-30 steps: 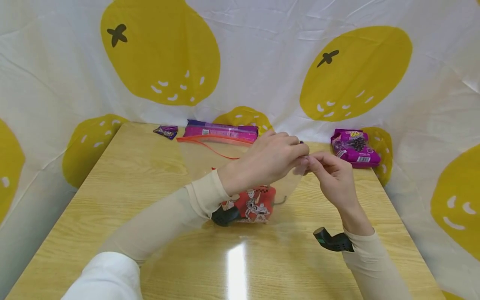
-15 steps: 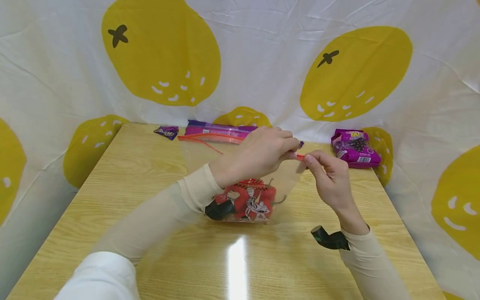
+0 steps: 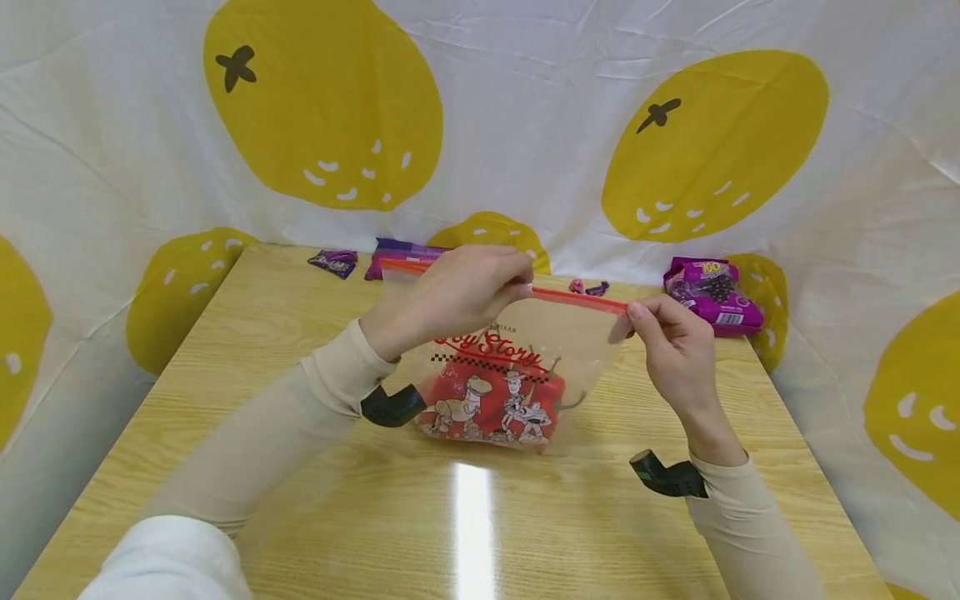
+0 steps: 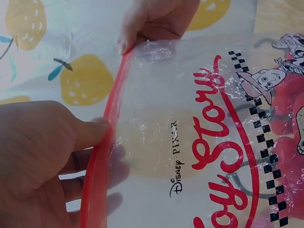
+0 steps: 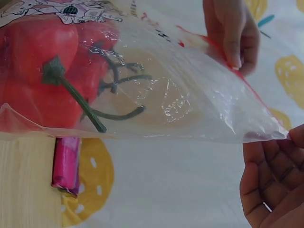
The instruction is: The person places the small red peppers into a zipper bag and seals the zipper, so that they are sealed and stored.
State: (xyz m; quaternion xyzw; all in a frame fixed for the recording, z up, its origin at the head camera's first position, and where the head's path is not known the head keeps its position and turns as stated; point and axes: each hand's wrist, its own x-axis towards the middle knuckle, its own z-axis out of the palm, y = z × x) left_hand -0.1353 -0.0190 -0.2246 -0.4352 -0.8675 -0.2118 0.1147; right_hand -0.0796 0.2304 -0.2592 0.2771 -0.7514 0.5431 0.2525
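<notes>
A clear zip bag (image 3: 487,400) with Toy Story print stands on the table, holding red produce (image 5: 42,71) with long green stems. A red zip strip (image 3: 577,298) runs along its top. My left hand (image 3: 457,292) pinches this strip near the middle; in the left wrist view the thumb lies on the near side, with fingers behind the film. At the strip's right end, my right hand (image 3: 675,350) pinches the bag's corner between thumb and index finger. In the right wrist view its other fingers are loosely curled. My left hand hides part of the strip in the head view.
On the wooden table (image 3: 360,517), a purple packet (image 3: 405,250) lies behind the bag. A small purple wrapper (image 3: 333,262) is at the back left, and small wrapped sweets (image 3: 596,288) lie behind the strip. A larger purple bag (image 3: 712,296) stands at the back right.
My left hand has slid leftward along the zip strip, away from my right hand, leaving a straight red length between them. The bag's printed front has come into view. My right hand stays at the corner.
</notes>
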